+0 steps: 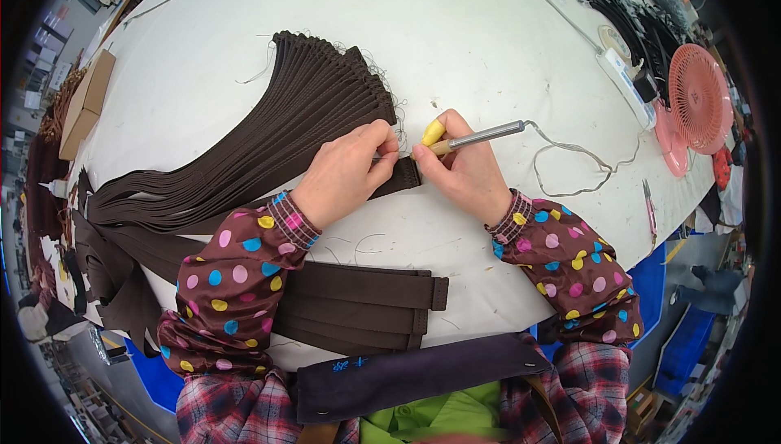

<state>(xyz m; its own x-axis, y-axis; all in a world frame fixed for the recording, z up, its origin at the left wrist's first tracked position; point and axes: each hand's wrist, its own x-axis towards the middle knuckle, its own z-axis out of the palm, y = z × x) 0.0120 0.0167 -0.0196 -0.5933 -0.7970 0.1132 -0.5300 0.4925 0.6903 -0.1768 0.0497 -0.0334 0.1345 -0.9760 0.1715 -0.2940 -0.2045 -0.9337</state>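
Note:
My left hand [346, 169] is closed in a pinch above the end of a dark brown strap [399, 177]. What lies between its fingertips is too small to make out. My right hand [468, 169] grips a corded pen-shaped tool [488, 135], with a metal barrel and a tan section, like a soldering iron. Its front end points toward the strap end and my left fingertips. A yellow finger cover [433, 132] sits on a right finger. Beyond my left hand fans a thick bundle of dark brown straps [244, 135], loose threads curling from their ends.
More brown straps [350, 302] lie near me on the white table [455, 45]. At the right are a white power strip [626, 86], a pink plastic basket [700, 98] and small pink-handled snips [649, 208]. A cardboard box [87, 102] stands at the left edge. The tool's cord [569, 192] loops rightward.

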